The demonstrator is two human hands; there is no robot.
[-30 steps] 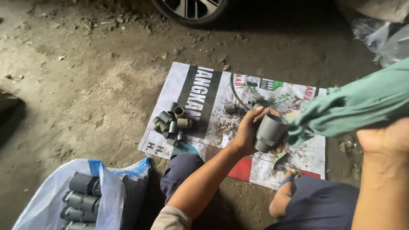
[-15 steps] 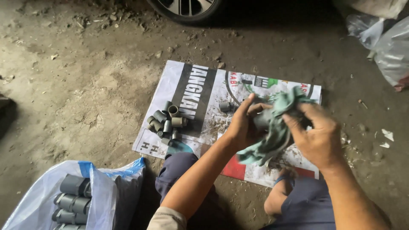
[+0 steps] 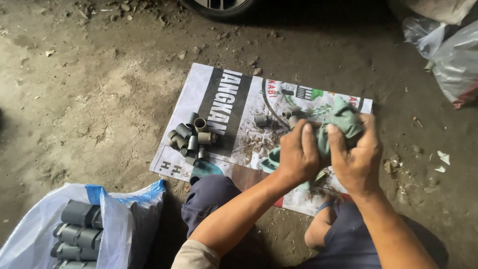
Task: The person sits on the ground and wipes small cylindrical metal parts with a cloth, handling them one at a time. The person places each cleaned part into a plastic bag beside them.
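Both hands (image 3: 328, 157) clench a green rag (image 3: 343, 122) over a printed sheet (image 3: 199, 99) (dirt floor (image 3: 89, 99)).

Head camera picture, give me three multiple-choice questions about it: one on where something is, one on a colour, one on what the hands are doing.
1. Where does the heap of small grey pipe fittings lie?
A. on the printed sheet
B. inside the plastic bag
C. on the bare dirt

2. What colour is the cloth?
A. red
B. green
C. white

3. How do the left hand and right hand stand?
A. both flat on the ground
B. both closed around the cloth
C. one holds a hammer

Answers: 1 A, the heap sits on the sheet's left part. 2 B, green fabric shows between and above the hands. 3 B, the fingers of both hands wrap the bunched cloth.
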